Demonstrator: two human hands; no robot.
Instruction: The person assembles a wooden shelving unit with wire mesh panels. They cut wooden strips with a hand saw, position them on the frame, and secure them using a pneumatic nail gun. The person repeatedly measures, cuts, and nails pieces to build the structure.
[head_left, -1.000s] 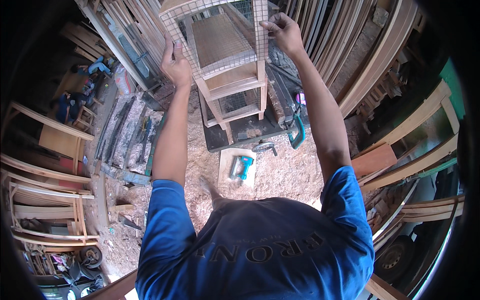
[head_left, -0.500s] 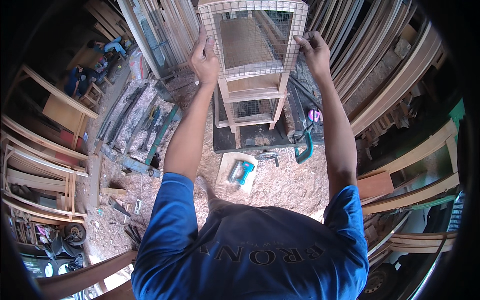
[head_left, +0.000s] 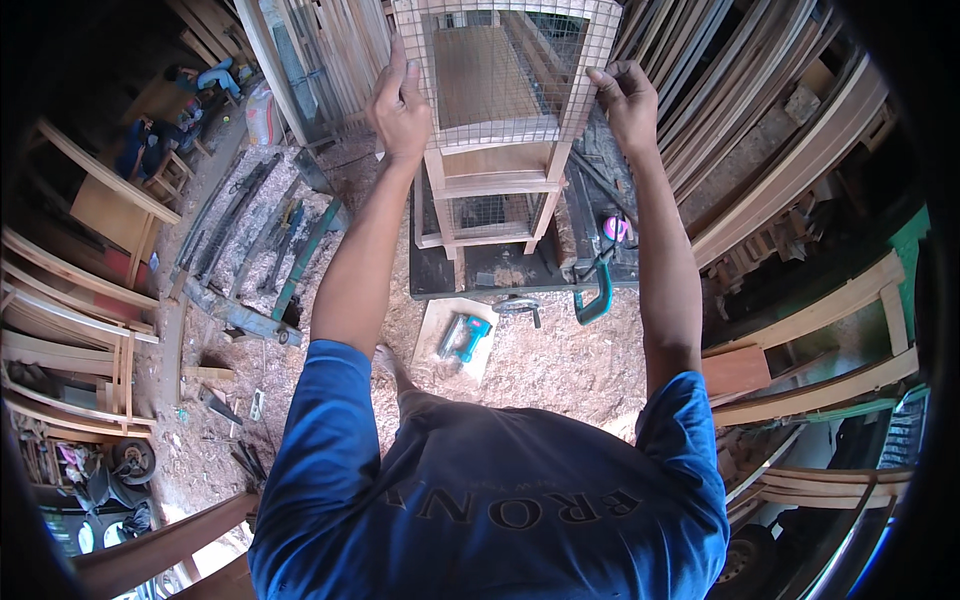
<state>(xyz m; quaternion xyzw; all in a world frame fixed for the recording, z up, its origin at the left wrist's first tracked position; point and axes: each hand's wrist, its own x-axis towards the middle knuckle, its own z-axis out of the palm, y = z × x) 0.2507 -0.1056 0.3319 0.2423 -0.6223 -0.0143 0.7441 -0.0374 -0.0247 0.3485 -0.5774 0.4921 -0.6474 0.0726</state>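
A tall wooden frame (head_left: 500, 186) stands upright on a dark workbench (head_left: 470, 285), with grey wire mesh (head_left: 495, 85) across its upper front. My left hand (head_left: 402, 112) grips the frame's left edge, its thumb in front and index finger stretched up along the side. At the opposite edge, my right hand (head_left: 628, 100) pinches the mesh-covered side between thumb and fingertips, the other fingers curled. Part of the frame's top is cut off by the picture's edge. Lower down, a second piece of mesh (head_left: 490, 212) shows inside the frame.
A teal staple gun (head_left: 468, 338) lies on a board on the shavings-covered floor. By the bench's front edge are a handwheel (head_left: 518, 307), a teal-handled saw (head_left: 597, 295) and a pink round object (head_left: 615, 229). Timber strips (head_left: 735, 110) lean at right; two people sit far left.
The view has shifted slightly, so the bench and floor items appear farther left. Both hands keep their places at the frame's sides, and the frame leans a little differently in view.
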